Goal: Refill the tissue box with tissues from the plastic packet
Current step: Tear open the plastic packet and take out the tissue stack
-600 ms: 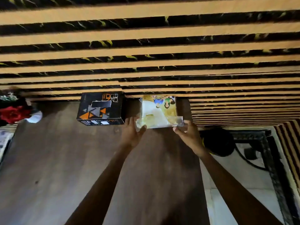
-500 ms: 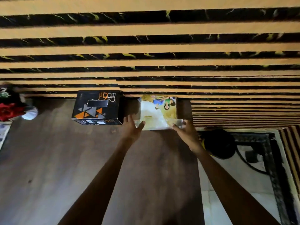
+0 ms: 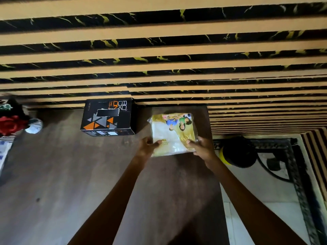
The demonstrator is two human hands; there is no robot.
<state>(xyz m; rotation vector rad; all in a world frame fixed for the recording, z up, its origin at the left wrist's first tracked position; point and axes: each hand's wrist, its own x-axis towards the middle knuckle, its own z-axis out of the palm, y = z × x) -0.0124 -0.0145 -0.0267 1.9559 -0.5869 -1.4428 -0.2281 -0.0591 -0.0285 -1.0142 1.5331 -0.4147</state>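
A plastic packet of white tissues (image 3: pixel 172 133), printed in yellow with cartoon children, is at the far side of the brown table. My left hand (image 3: pixel 147 145) grips its near left corner and my right hand (image 3: pixel 201 146) grips its near right corner. The near edge of the packet is lifted toward me. A black tissue box (image 3: pixel 108 117) with orange and grey triangles and a dark slot on top stands to the left of the packet, against the wall, apart from both hands.
The brown table (image 3: pixel 70 183) ends at the right near a tiled floor (image 3: pixel 265 200). A red flower with a white vase (image 3: pixel 34 125) sits at the far left. A black and yellow round object (image 3: pixel 237 151) lies on the floor at right. A striped wall (image 3: pixel 159 50) stands behind.
Both hands have closed onto the packet's near corners and drawn it a little toward me, tilting its near edge up. The black box has not moved.
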